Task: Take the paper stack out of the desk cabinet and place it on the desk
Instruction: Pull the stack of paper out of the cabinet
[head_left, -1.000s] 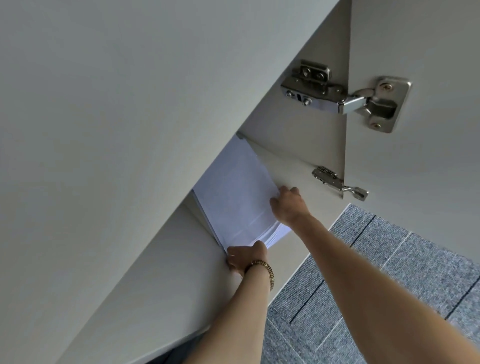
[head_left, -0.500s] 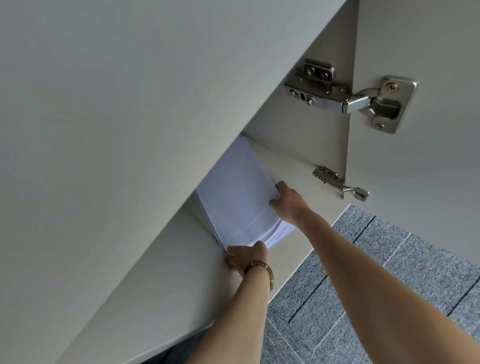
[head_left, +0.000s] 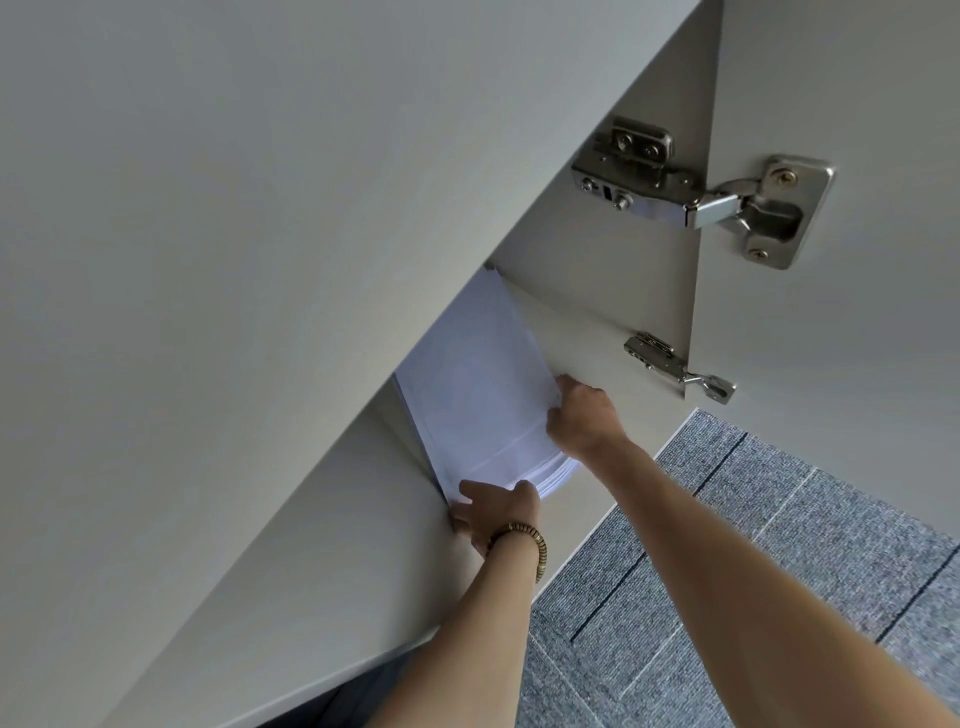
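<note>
A white paper stack (head_left: 478, 395) lies on the cabinet's bottom shelf (head_left: 322, 561), its far end hidden under the desk's underside. My left hand (head_left: 493, 512), with a beaded bracelet on the wrist, grips the stack's near corner, thumb on top. My right hand (head_left: 582, 415) holds the stack's right edge, fingers curled around it. The near right corner of the stack fans out slightly past the shelf's front.
The open cabinet door (head_left: 841, 332) stands at the right, held by an upper metal hinge (head_left: 701, 192) and a lower hinge (head_left: 675, 366). The pale desk panel (head_left: 234, 218) fills the left. Grey carpet tiles (head_left: 753, 545) cover the floor below.
The view has shifted slightly. My left thumb now lies on top of the stack's near corner; both hands stay on the paper, which has barely moved.
</note>
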